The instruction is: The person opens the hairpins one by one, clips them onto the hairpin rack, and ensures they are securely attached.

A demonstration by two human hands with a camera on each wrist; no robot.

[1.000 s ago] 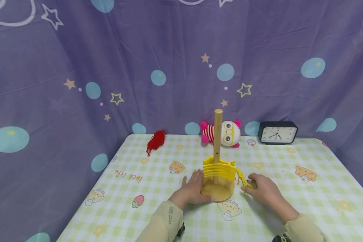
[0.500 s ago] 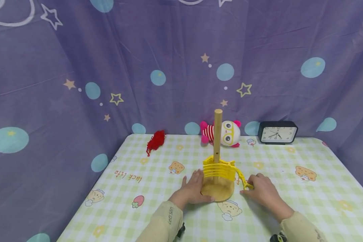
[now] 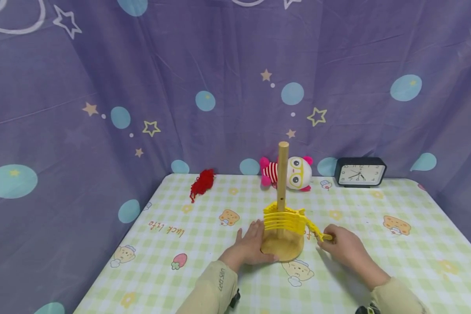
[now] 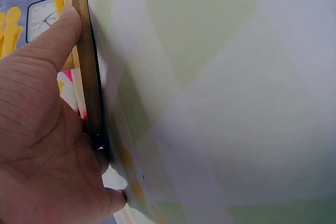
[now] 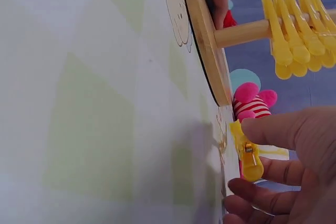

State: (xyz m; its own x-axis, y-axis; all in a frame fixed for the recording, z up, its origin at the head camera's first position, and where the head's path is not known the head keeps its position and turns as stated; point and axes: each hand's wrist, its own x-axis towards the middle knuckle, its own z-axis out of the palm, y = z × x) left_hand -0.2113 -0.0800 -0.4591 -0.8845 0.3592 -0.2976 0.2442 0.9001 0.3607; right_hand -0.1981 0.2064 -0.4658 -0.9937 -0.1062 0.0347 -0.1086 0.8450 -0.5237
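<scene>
A wooden stand [image 3: 283,249] has a round base and an upright post. My left hand [image 3: 249,246] grips the base's near-left rim; in the left wrist view the thumb lies on its edge. Yellow plastic clothespins [image 3: 285,223] form a ring around the lower post, and a short string of them trails down to the right. At that string's end, my right hand [image 3: 345,249] pinches a clothespin [image 5: 251,163] between thumb and fingers; its metal spring shows in the right wrist view. Part of the ring is hidden behind the post.
On the checked tablecloth [image 3: 204,279], red yarn [image 3: 203,183] lies at the back left. A plush toy [image 3: 300,173] rests behind the post, and a black alarm clock [image 3: 361,172] stands at the back right. A purple curtain [image 3: 227,52] hangs behind the table.
My right hand has shifted slightly toward the right, and the pinched clothespin now points more sideways. The trailing string looks straighter. The left hand and the stand have stayed in place.
</scene>
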